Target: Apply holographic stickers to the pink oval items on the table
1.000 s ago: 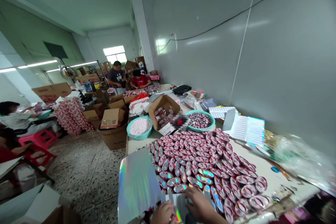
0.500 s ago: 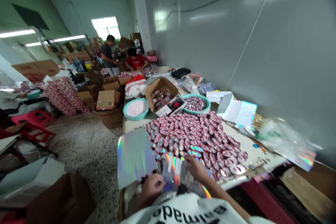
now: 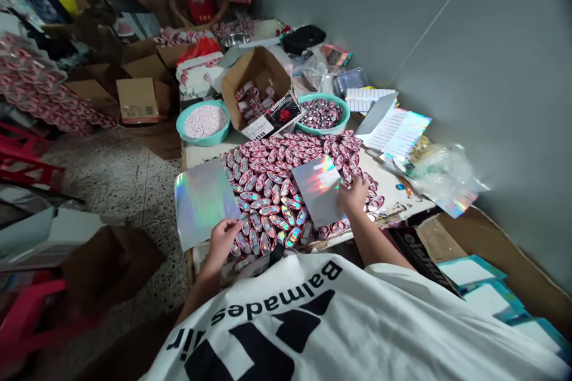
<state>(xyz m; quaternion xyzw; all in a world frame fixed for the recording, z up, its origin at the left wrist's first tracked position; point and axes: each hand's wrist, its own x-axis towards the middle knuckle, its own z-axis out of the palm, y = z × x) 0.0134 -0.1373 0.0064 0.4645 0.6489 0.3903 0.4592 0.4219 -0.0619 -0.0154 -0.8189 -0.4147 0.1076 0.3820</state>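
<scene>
My right hand (image 3: 354, 195) grips the right edge of a shiny holographic sheet (image 3: 315, 193), which is tilted over the pile. Below and around it lie many small oval pink-and-silver pieces (image 3: 268, 190), some with a rainbow sheen. At the pile's near left edge is my left hand (image 3: 224, 240), its thumb and fingertips pinched together; what they hold, if anything, is too small to make out. A larger silvery holographic sheet (image 3: 206, 199) lies just beyond the left hand, hanging slightly over the table's left edge.
Behind the pile are a teal basin of white beads (image 3: 204, 124), an open cardboard box (image 3: 257, 92) and a teal basin of shiny pieces (image 3: 322, 113). Striped sheets (image 3: 397, 131) and a plastic bag (image 3: 447, 175) lie to the right. Two people are at the far end.
The view has tipped downward. My hands have moved apart from close to my body; the right one now has the holographic sheet out over the pile, away from the left.
</scene>
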